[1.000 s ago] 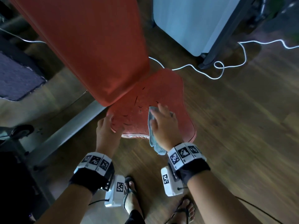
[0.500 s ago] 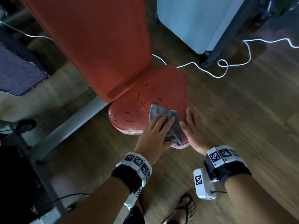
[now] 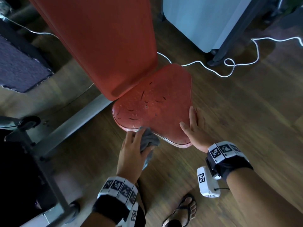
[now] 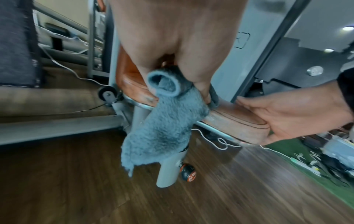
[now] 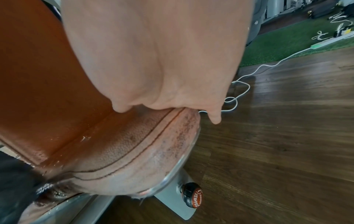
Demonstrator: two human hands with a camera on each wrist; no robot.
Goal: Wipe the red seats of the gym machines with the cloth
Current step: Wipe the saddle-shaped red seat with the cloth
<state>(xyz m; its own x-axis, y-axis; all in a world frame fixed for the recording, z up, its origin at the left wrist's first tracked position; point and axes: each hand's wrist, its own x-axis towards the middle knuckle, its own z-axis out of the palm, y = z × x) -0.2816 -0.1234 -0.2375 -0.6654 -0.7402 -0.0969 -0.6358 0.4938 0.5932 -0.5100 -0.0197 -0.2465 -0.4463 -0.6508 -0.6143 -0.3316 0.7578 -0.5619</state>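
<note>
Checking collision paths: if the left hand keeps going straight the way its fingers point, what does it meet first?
Probably the near front edge of the red seat. The left hand, holding the cloth, points up-frame at that rim, fingertips about on it. Beyond lies the seat's cracked top, then the backrest. Depth is unclear.

Left hand [image 3: 131, 154] dragged cloth [image 3: 148, 140] off seat [image 3: 157, 112] top to front edge (now bunched).

the top of the red seat [image 3: 157, 104] lay open between the backrest [image 3: 106, 46] at its rear and the right hand [image 3: 195, 131] flat on its right edge. the left hand [image 3: 131, 154], gripping the cloth [image 3: 148, 138], blocked the front rim; bare wooden floor [image 3: 237, 120] spread rightward, crossed by a white cable [image 3: 229, 63].
</note>
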